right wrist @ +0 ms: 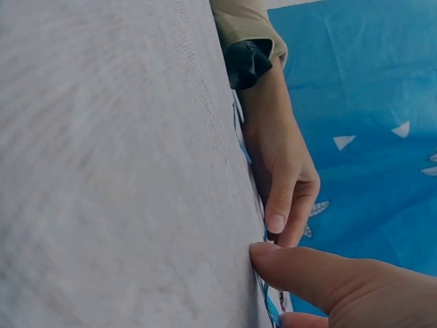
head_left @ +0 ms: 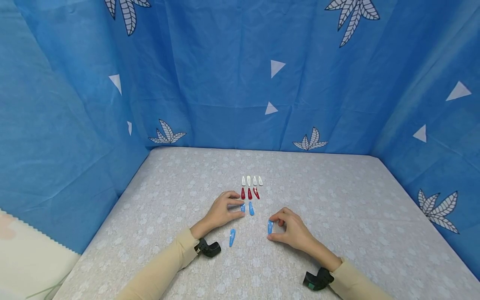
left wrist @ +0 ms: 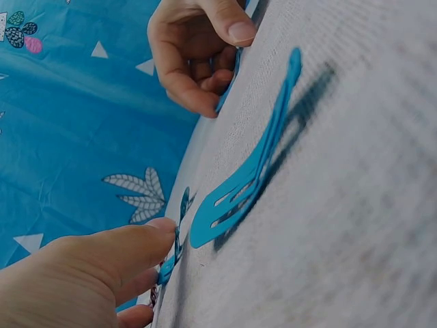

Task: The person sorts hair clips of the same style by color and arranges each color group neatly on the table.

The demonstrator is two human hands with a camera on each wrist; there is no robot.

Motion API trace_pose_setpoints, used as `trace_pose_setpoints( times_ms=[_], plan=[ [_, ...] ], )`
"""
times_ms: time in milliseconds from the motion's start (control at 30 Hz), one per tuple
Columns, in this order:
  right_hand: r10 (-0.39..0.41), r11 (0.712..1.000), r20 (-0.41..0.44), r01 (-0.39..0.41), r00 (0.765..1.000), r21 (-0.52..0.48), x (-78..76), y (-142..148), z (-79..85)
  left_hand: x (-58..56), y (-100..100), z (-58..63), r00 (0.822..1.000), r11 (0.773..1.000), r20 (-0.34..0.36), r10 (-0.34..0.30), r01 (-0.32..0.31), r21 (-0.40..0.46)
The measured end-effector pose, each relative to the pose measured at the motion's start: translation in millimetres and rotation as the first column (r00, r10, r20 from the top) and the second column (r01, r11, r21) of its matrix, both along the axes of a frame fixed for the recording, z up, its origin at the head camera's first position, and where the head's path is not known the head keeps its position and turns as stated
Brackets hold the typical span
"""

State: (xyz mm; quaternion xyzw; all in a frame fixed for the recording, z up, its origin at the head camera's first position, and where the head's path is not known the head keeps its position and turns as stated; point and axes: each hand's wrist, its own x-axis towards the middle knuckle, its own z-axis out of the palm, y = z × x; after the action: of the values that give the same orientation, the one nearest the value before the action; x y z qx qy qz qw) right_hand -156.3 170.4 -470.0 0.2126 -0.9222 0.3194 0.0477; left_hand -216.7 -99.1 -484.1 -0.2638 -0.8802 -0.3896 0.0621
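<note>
Small snap hair clips lie on a grey flowered tablecloth (head_left: pixel 337 216). My left hand (head_left: pixel 241 208) pinches a blue clip (head_left: pixel 242 207) between thumb and forefinger, just below the red row. A second blue clip (head_left: pixel 251 208) lies right beside it. My right hand (head_left: pixel 271 228) pinches another blue clip (head_left: pixel 270 226) a little nearer to me. A loose blue clip (head_left: pixel 232 237) lies flat between the two wrists, and it looms large in the left wrist view (left wrist: pixel 252 171). There the left thumb (left wrist: pixel 102 266) rests on its clip (left wrist: pixel 171 263).
Three red clips (head_left: pixel 249 193) form a row beyond the blue ones, and several white clips (head_left: pixel 252 181) form a row behind them. Blue patterned curtains (head_left: pixel 240 83) wall the table at the back and on both sides. Each wrist carries a black camera mount (head_left: pixel 208 248).
</note>
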Motion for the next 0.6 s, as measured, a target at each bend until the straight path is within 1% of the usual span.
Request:
trace_pose_setpoints(
  times_ms=[167,267,333,467,600],
  plan=[
    [0.011,0.999,-0.021,-0.011,1.000,-0.030,-1.3,1.2,-1.3,-0.3,-0.2,-1.4,1.000,1.000,-0.014,0.000,0.000,-0.007],
    [0.010,0.998,-0.040,-0.012,0.999,-0.056,-2.1,2.2,-2.3,0.0,-0.2,-1.6,1.000,1.000,-0.003,0.001,-0.001,-0.006],
    [0.005,0.997,-0.038,-0.008,0.999,-0.076,-2.6,2.9,-2.1,0.5,0.0,-1.1,1.000,1.000,0.008,0.000,0.000,0.000],
    [-0.006,0.993,0.012,0.008,1.000,-0.115,-3.7,2.8,0.7,0.8,0.3,0.0,1.000,1.000,0.009,0.001,-0.001,0.000],
    [0.009,0.990,0.058,-0.001,0.998,-0.143,-5.2,1.9,4.7,0.5,0.0,0.5,1.000,1.000,-0.006,0.000,0.000,-0.001]
  ],
)
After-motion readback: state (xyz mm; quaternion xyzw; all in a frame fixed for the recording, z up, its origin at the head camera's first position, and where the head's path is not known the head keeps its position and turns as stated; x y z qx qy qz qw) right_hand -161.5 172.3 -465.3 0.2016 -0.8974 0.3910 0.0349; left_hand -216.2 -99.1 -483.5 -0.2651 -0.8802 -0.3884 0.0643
